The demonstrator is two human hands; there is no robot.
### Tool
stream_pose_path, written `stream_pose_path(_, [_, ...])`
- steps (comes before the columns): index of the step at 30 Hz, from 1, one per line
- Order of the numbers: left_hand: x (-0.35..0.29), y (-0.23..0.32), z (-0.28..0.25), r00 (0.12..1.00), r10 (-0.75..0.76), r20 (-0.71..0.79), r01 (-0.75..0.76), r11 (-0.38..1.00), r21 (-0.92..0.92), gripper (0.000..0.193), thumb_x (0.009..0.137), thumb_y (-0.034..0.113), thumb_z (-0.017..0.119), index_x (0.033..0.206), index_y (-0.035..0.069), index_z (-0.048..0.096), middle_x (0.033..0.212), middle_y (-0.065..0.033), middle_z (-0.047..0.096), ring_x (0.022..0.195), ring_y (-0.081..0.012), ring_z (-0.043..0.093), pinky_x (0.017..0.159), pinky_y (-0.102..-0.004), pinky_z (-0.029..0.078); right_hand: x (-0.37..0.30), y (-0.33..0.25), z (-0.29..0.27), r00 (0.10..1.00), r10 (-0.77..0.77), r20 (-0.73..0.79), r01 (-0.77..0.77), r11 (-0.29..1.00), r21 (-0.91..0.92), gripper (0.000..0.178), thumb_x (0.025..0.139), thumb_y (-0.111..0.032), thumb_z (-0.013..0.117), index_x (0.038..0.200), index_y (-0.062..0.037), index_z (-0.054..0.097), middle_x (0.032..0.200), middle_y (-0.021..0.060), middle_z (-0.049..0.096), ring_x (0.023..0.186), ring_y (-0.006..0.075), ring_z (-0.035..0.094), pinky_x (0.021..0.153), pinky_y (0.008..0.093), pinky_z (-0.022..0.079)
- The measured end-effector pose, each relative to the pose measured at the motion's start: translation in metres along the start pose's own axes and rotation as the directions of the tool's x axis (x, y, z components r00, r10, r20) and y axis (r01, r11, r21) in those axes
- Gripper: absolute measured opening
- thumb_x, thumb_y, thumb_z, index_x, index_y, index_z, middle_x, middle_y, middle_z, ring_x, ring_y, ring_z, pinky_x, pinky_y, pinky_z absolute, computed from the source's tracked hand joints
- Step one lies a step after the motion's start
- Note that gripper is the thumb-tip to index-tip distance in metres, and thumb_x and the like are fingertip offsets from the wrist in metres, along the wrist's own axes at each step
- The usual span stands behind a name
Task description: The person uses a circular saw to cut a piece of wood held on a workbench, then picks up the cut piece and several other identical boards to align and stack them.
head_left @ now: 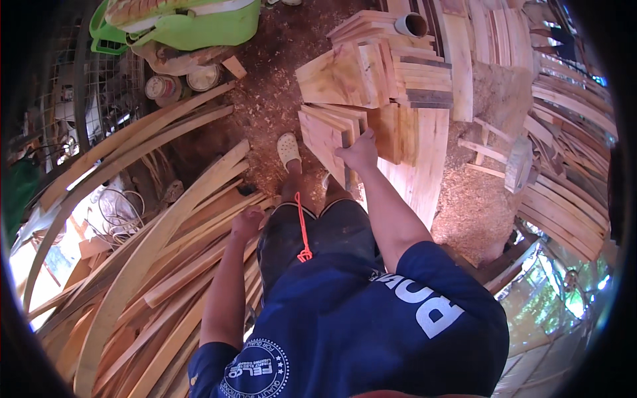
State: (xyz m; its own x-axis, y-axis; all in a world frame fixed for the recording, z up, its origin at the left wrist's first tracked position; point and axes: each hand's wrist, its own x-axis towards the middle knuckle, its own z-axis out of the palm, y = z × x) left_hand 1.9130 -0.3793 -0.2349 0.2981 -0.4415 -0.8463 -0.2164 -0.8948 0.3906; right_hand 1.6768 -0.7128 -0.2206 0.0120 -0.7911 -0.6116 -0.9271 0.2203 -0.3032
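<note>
My right hand [359,154] is closed over the near edge of a wooden board [322,136] in a small leaning stack. Its thumb lies on the left side and its fingers reach to the right. Just beyond stands another group of pale, brown-stained boards [338,74]. Darker upright boards [388,132] are right beside the hand. My left hand [247,223] hangs by my left thigh with its fingers curled in, near a pile of long wooden strips [192,232]. Nothing shows in it.
Long curved strips [133,142] sweep along the left. A green plastic tub [212,30] and paint cans [161,87] sit at the far left. A cup-like tube [411,25] rests on the far boards. More planks [564,212] lie at right, beside sawdust [474,219].
</note>
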Motion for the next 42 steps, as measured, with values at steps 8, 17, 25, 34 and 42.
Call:
stream_pose_path(8, [0.066,-0.021,0.033,0.989,-0.076,0.125,0.133,0.827,-0.546,0.023,0.098,0.030,0.066,0.105,0.009,0.072,0.092,-0.0026,0.075,0.090,-0.0151,0.070,0.082,-0.0327,0.055,-0.025,-0.018,-0.030,0.994,-0.073,0.079,0.083,0.988,-0.127,0.103,0.061,-0.030,0.091,0.138,0.0075,0.034,0.137,0.0296,0.051,0.121,0.0436,0.062,0.102,0.0460,0.053])
stream_pose_path(17, [0.084,0.092,0.192,0.594,-0.144,0.792,0.751,-0.253,-0.609,0.075,0.094,0.078,0.048,0.124,0.011,0.064,0.106,-0.0117,0.067,0.099,-0.0281,0.065,0.086,-0.0459,0.052,-0.129,-0.090,-0.128,0.984,-0.161,0.076,0.176,0.942,-0.284,0.106,0.068,-0.039,0.088,0.145,0.0096,0.032,0.133,0.0320,0.057,0.119,0.0440,0.064,0.101,0.0445,0.053])
stream_pose_path(25, [0.052,0.105,0.270,0.871,0.354,0.342,0.486,-0.512,-0.708,0.111,0.086,0.094,0.029,0.166,0.018,0.023,0.171,-0.0102,0.025,0.154,-0.0382,0.027,0.123,-0.0593,0.028,-0.303,-0.027,-0.246,0.981,-0.195,0.018,0.196,0.980,-0.024,0.115,0.062,-0.031,0.094,0.146,0.0122,0.027,0.123,0.0296,0.060,0.114,0.0389,0.065,0.100,0.0467,0.052])
stream_pose_path(34, [-0.041,0.245,0.287,0.672,0.738,0.060,0.282,-0.180,-0.942,0.108,0.088,0.092,0.030,0.166,0.018,0.023,0.170,-0.0099,0.026,0.154,-0.0380,0.028,0.123,-0.0595,0.028,-0.451,0.203,-0.274,0.688,-0.665,-0.291,0.664,0.739,-0.117,0.095,0.061,-0.019,0.093,0.142,0.0003,0.045,0.131,0.0231,0.059,0.119,0.0405,0.062,0.101,0.0472,0.052])
stream_pose_path(42, [-0.205,0.281,0.229,0.558,0.829,-0.038,-0.090,0.014,-0.996,0.105,0.089,0.090,0.031,0.166,0.018,0.024,0.170,-0.0096,0.027,0.153,-0.0379,0.029,0.123,-0.0596,0.029,-0.570,0.421,-0.272,0.669,-0.405,-0.622,0.718,0.570,0.401,0.099,0.061,-0.020,0.098,0.144,-0.0018,0.047,0.138,0.0197,0.056,0.128,0.0349,0.058,0.105,0.0455,0.050])
